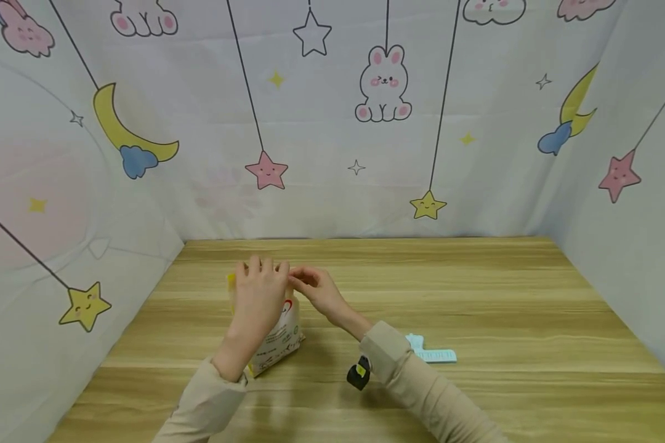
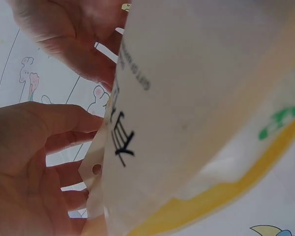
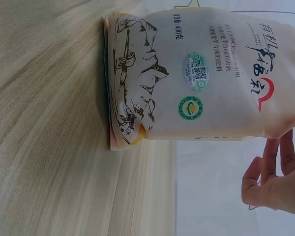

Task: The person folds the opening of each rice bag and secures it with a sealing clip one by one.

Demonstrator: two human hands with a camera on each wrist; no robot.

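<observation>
A pale food bag [image 1: 279,344] with yellow edges and dark printing stands on the table, its printed front showing in the right wrist view [image 3: 201,78]. My left hand [image 1: 260,301] holds the bag's top edge, thumb on the near side and fingers behind it in the left wrist view [image 2: 34,157]. At the top right corner, my right hand [image 1: 324,294] pinches the bag between thumb and fingers. A small hole shows in the top strip beside the left fingers. The left hand and wrist hide part of the bag's front in the head view.
Right of the bag lies a small black object [image 1: 358,373] with a yellow patch, partly under the right sleeve. A light blue plastic piece [image 1: 438,355], ridged like a clip, lies beyond that sleeve. Printed cloth walls [image 1: 321,209] border the wooden table [image 1: 476,295].
</observation>
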